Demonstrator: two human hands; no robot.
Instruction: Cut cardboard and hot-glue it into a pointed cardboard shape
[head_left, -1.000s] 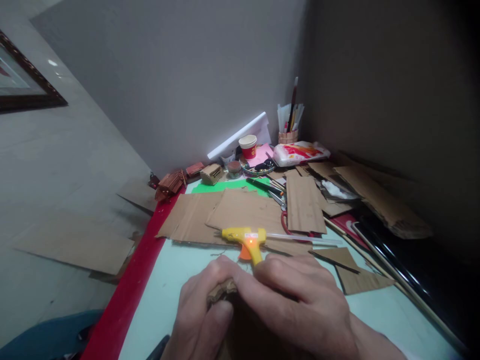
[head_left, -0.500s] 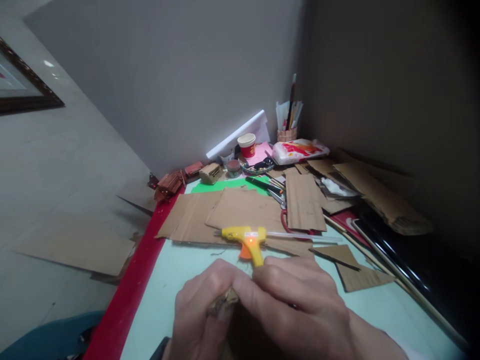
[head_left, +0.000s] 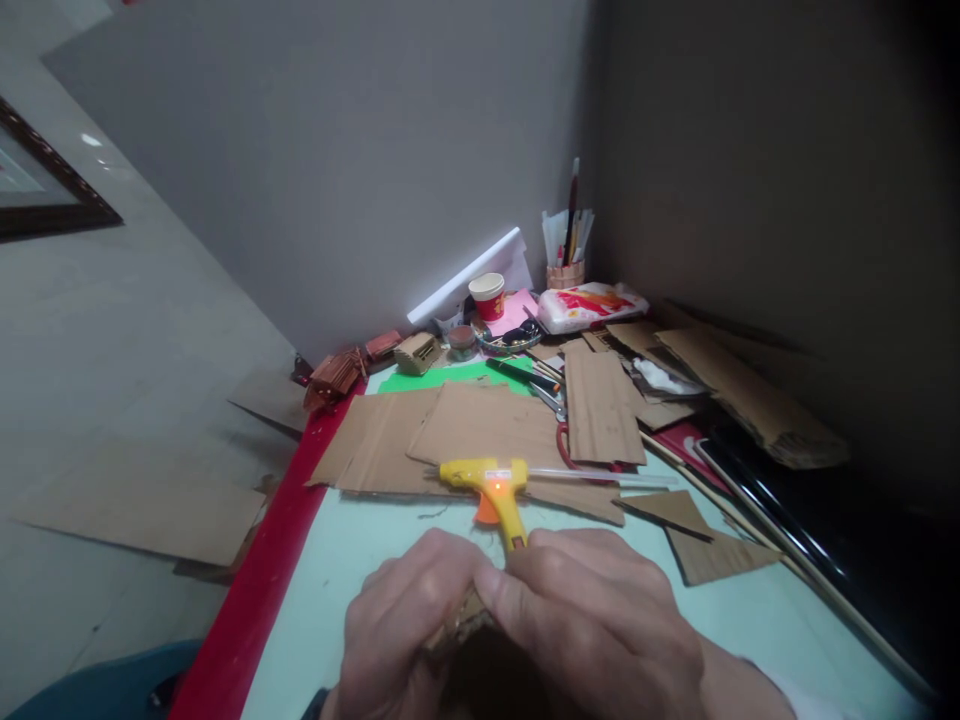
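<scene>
My left hand is closed around a piece of cardboard low in the middle of the view. Pressed up against it, my right hand has its fingers curled on the same cardboard, thumb toward the left hand. Most of the piece is hidden by the hands and dark shadow. Just beyond my knuckles lies a yellow hot glue gun, its nozzle pointing left and its small light lit. A clear glue stick sticks out of its back end.
Flat cardboard sheets lie behind the glue gun, with red-handled scissors beside them. Cardboard scraps and a shiny black object are on the right. A paper cup and tissue pack stand at the back.
The cardboard in my hands has turned, and a dark face of it shows more now. My hands stay together. The view has shifted slightly.
</scene>
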